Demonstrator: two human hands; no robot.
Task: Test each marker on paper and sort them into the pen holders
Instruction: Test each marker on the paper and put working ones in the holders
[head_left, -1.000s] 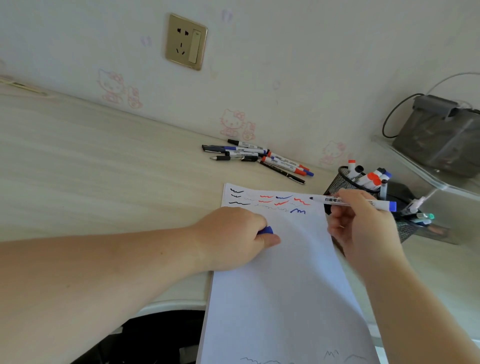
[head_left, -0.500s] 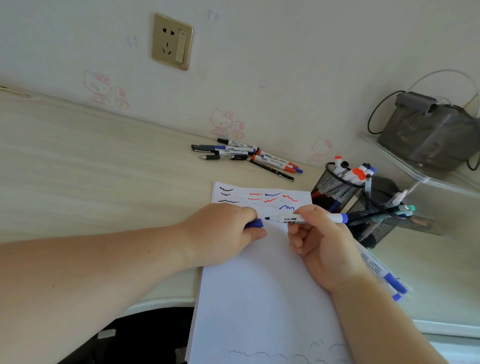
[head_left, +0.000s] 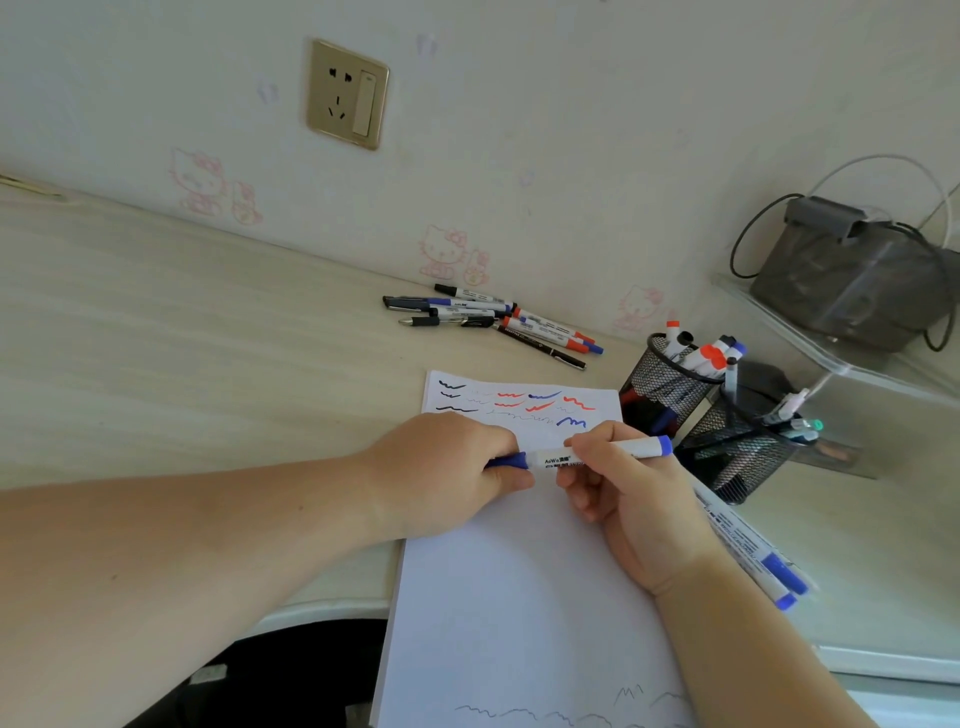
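A white sheet of paper (head_left: 524, 597) lies on the desk, with black, red and blue test scribbles along its far edge. Over it my right hand (head_left: 631, 499) grips a white marker (head_left: 563, 457) with a blue end. My left hand (head_left: 447, 475) pinches the marker's blue cap (head_left: 509, 460), which sits on the marker's tip. Two black mesh pen holders stand right of the paper: the far holder (head_left: 662, 382) holds several red, blue and black markers, the near holder (head_left: 740, 457) holds several pens. A pile of markers and pens (head_left: 493, 317) lies near the wall.
Two blue-capped markers (head_left: 753, 551) lie on the desk right of my right wrist. A clear shelf (head_left: 841, 358) at the right carries a grey box (head_left: 852, 275) with cables. A wall socket (head_left: 347, 93) is above the desk. The desk's front edge (head_left: 322, 610) curves below my left forearm.
My right hand brought the marker down and left from the holders to my left hand. The blue cap that my left hand held now sits on the marker's tip.
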